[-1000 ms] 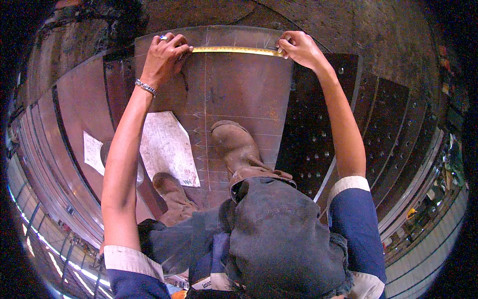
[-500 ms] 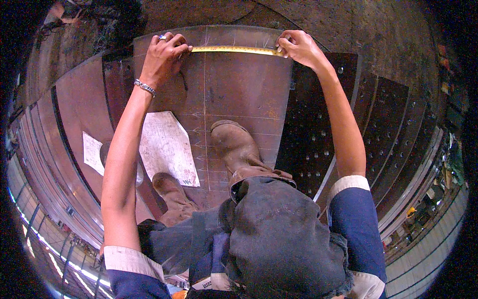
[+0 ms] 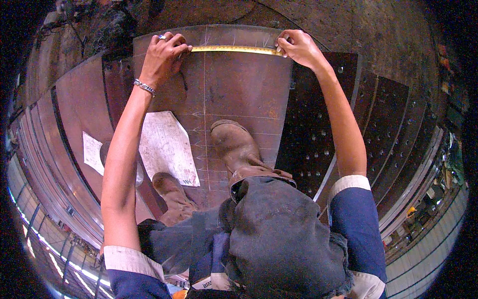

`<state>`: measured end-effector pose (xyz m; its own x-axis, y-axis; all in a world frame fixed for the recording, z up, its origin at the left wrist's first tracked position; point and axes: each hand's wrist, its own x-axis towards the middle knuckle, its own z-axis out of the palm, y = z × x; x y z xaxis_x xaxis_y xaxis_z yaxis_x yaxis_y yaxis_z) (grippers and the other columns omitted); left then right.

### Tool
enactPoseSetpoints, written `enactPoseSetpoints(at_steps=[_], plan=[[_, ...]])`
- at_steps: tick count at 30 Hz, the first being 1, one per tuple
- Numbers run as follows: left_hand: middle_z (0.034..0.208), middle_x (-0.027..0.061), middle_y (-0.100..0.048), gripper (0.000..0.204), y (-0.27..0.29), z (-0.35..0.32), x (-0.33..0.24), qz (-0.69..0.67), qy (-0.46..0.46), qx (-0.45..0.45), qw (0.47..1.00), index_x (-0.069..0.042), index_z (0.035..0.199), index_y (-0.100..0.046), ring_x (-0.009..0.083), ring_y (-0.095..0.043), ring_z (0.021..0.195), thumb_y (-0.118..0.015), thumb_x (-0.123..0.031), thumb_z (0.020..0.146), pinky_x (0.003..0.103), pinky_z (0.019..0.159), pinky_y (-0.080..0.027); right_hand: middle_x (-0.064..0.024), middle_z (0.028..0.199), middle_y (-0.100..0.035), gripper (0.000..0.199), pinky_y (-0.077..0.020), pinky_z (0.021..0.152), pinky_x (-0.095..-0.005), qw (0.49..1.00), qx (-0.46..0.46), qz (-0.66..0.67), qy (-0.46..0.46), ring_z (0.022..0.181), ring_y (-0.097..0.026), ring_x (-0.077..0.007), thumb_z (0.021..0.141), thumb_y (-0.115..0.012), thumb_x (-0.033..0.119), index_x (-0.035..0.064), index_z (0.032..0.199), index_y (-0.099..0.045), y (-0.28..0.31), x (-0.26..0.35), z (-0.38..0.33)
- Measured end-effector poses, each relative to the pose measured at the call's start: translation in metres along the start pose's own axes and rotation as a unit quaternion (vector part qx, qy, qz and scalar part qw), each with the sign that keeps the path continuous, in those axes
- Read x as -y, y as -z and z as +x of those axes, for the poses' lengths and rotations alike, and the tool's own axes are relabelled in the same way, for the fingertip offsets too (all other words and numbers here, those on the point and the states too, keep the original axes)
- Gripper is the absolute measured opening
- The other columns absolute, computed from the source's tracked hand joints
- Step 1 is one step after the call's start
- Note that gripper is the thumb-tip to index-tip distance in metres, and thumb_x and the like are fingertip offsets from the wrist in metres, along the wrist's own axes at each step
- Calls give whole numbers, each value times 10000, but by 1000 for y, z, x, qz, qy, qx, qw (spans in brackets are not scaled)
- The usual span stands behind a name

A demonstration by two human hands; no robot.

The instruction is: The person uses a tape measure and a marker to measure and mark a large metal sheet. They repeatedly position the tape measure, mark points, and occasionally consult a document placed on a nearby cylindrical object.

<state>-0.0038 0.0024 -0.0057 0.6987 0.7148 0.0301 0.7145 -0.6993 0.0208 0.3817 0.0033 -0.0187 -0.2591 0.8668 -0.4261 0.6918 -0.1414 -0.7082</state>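
Observation:
A yellow tape measure (image 3: 231, 49) is stretched straight across the far end of a brown steel plate (image 3: 244, 89). Its left part is gripped by my left hand (image 3: 164, 56), fingers curled; the case, if it is there, is hidden under the palm. At the plate's far right corner my right hand (image 3: 298, 46) pinches the tape's other end between thumb and fingers. Pale chalk lines and arrow marks run along and across the plate, one long line passing under the tape. A dark thin cord hangs below my left hand.
My brown boots (image 3: 231, 139) rest on the steel. A marked white paper sheet (image 3: 167, 147) lies left of them, a smaller paper (image 3: 93, 152) farther left. Dark plates with holes (image 3: 313, 124) lie to the right, long steel sections (image 3: 64, 134) to the left. Dirt floor (image 3: 338, 25) lies beyond.

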Motion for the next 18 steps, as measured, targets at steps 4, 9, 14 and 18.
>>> enactPoseSetpoints(at_steps=[4, 9, 14, 18], plan=[[1057, -24, -597, 353, 1, 1, -1, 3, -2, -3, 1000, -228, 1046, -686, 199, -548, 1037, -721, -109, 716, 381, 881, -410, -68, 700, -665, 303, -498, 621, -310, 1000, -2, -15, 5, 647, -622, -131, 945, -541, 273, 9, 885, -677, 2, 8, -4], [1047, -17, -600, 274, 4, 2, -1, 20, -6, -5, 1000, -214, 1022, -688, 197, -553, 1014, -702, -134, 761, 378, 864, -413, -65, 704, -668, 294, -498, 636, -315, 999, 17, -31, 2, 654, -626, -135, 943, -541, 268, 14, 889, -677, 5, 9, -3], [1043, -18, -601, 223, 2, 3, -3, 4, 0, 0, 1000, -209, 1008, -686, 197, -559, 1000, -687, -155, 792, 377, 867, -413, -66, 710, -672, 282, -497, 626, -310, 1000, 8, -15, -1, 658, -631, -138, 935, -549, 260, 13, 891, -678, 3, 4, -1], [1032, -27, -598, 233, 4, 2, -3, 9, -5, -15, 1000, -211, 1010, -682, 194, -558, 1001, -692, -150, 785, 376, 873, -414, -70, 713, -675, 277, -497, 623, -302, 1000, 3, -9, -3, 665, -636, -136, 929, -555, 258, 14, 896, -681, 4, 11, -4]])
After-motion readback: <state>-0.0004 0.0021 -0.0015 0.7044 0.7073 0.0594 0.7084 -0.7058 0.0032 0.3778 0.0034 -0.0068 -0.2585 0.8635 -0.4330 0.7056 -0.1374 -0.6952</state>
